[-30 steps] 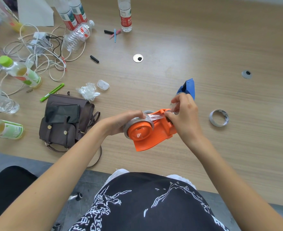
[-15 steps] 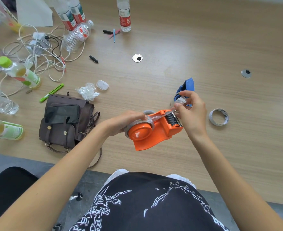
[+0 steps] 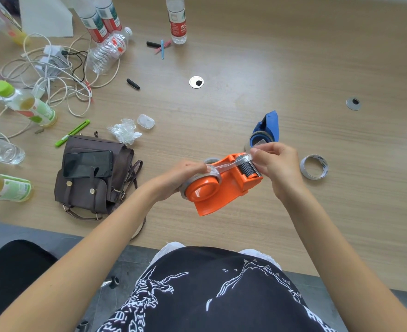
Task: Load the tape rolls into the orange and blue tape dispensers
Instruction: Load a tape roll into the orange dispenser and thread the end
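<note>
I hold the orange tape dispenser (image 3: 224,188) above the table's near edge. My left hand (image 3: 185,171) grips its rear, where a clear tape roll (image 3: 212,172) sits on the hub. My right hand (image 3: 273,161) pinches the free tape end (image 3: 248,157), stretched from the roll over the black roller at the dispenser's front. The blue tape dispenser (image 3: 267,129) lies on the table just behind my right hand, with a roll in it. An empty-looking tape ring (image 3: 314,167) lies flat to the right of my right hand.
A brown bag (image 3: 87,188) with a black phone (image 3: 87,163) on it lies left of my hands. Bottles (image 3: 27,106), tangled cables (image 3: 54,75), pens and a crumpled wrapper (image 3: 124,131) crowd the far left. Two round metal grommets (image 3: 196,81) sit in the tabletop.
My right hand has drawn the tape end forward from the roll and over the front roller. The dispenser has tilted slightly, and the blue dispenser behind is more exposed.
</note>
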`<action>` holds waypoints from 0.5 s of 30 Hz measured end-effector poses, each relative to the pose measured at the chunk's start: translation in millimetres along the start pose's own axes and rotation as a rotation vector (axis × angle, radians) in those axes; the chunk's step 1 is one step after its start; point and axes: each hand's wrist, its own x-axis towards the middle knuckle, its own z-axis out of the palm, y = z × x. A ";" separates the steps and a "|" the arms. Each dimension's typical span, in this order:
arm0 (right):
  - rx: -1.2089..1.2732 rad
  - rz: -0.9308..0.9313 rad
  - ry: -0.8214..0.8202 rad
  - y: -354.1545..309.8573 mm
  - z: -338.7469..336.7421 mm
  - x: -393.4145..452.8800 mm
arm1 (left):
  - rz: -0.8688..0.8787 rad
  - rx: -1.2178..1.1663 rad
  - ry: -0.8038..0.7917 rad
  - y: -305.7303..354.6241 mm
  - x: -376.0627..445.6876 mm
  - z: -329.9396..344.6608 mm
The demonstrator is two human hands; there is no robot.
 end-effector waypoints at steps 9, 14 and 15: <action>-0.245 -0.220 0.099 -1.1 7.8 -7.4 | 0.028 0.025 0.024 -1.7 3.8 1.0; -0.290 -0.259 0.127 -1.7 11.5 -5.6 | 0.038 0.033 0.036 -3.5 5.9 2.2; -0.300 -0.245 0.127 -1.7 10.9 -3.5 | 0.040 0.031 0.035 -3.6 5.8 2.6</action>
